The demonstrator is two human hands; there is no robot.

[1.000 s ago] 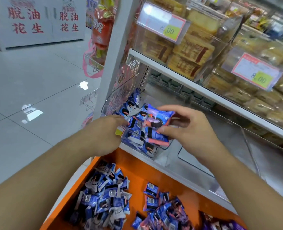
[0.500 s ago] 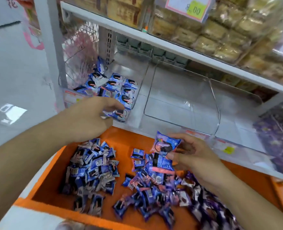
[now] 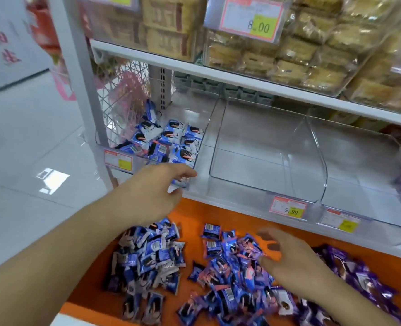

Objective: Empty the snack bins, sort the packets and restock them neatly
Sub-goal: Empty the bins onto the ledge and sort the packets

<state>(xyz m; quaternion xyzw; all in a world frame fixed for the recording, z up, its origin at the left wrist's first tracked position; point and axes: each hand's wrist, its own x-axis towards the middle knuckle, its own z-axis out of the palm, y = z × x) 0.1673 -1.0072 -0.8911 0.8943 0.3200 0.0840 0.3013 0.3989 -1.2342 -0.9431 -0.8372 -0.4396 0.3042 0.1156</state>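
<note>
Head view shows my left hand reaching to the front lip of the left clear bin, fingers extended and loosely bent toward the blue packets heaped inside; whether a fingertip touches a packet I cannot tell. My right hand hovers blurred over the orange shelf below, fingers spread and holding nothing, just above the middle pile of blue and pink packets. To its left lies a separate pile of blue and white packets, and to its right a spread of purple packets. Beside the left bin stands a clear middle bin with a price tag reading 9.90 on its front. Above, on the upper shelf, sit bins of wrapped yellow cakes behind a tag marked 8.00.
</note>
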